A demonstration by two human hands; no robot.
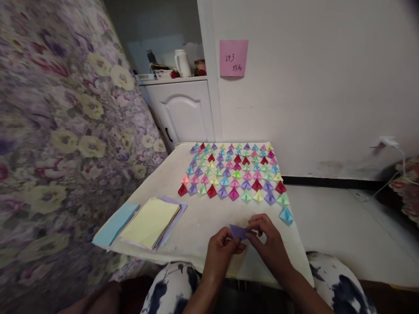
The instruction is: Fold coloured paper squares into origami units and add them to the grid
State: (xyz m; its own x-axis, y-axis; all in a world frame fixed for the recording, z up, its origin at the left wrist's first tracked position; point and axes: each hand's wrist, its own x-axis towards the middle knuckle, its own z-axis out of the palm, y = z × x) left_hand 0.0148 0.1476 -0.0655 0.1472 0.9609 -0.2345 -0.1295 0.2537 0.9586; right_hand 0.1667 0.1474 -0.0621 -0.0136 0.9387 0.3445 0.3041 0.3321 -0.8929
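A small folded piece of purple paper [238, 231] is held above the near part of the table, between both hands. My left hand [224, 249] pinches its left and lower side. My right hand [266, 237] grips its right corner between thumb and fingers. Beyond the hands, rows of small folded paper pieces [234, 193] in red, purple, green, pink, yellow and blue cover the far half of the table. One blue folded piece [286, 216] sits alone near the right edge, nearest my right hand.
On the table's [196, 226] left side lie a stack of coloured paper sheets [152, 222], yellow on top, and a blue paper stack [116, 223]. A floral curtain [81, 131] hangs at left. Behind stand a white cabinet [186, 111] and a wall with a pink note [233, 58].
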